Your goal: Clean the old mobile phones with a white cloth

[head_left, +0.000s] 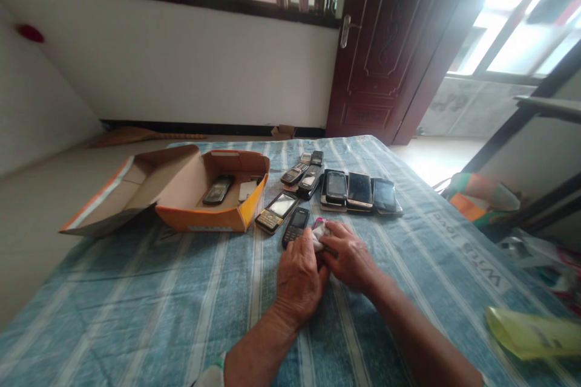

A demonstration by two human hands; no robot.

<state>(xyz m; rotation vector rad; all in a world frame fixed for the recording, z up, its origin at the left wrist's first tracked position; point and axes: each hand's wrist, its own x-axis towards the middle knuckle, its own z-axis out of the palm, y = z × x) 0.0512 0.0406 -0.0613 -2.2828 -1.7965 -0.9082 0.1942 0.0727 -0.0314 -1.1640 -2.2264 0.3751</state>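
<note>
My two hands meet at the middle of the table. My right hand (350, 258) is closed on a crumpled white cloth (320, 234). Beside it my left hand (297, 278) is curled, its fingertips against the cloth; what it grips is hidden. A pink edge of some small object (319, 221) peeks out past the cloth. Just beyond my left fingers lies a black keypad phone (296, 225), and left of that a gold-keyed phone (276, 211). Farther off are piled keypad phones (310, 180) and a row of touchscreen phones with a black one (336, 185), a gold-edged one (360, 190) and a wrapped-looking one (385, 195).
An open orange cardboard box (200, 217) stands on the left with a dark phone (218, 190) inside, its lid folded outward. A striped blue cloth (149, 308) covers the table. Yellow plastic packaging (531, 332) lies at the right edge. Behind are a wall and a red-brown door (385, 42).
</note>
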